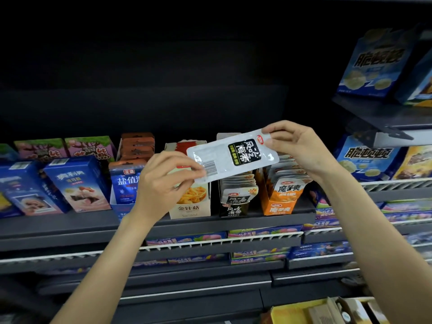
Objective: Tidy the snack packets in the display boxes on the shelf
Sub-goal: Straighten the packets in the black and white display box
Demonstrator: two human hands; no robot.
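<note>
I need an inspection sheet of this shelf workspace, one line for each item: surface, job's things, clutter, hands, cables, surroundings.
Surface: dark shelf carrying a row of boxes.
Job's things: white packet with black label held in the air, tilted; below it the black display box, between the beige display box and the orange display box.
Clutter: nothing seen.
Hands: left hand pinches the packet's barcode end; right hand pinches the other end.
Cables: nothing seen.
Surroundings: blue boxes at left; lower shelves with more packs.

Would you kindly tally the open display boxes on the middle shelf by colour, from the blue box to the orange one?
Blue box: 1
Cream box: 1
Black box: 1
Orange box: 1
Total: 4
</note>
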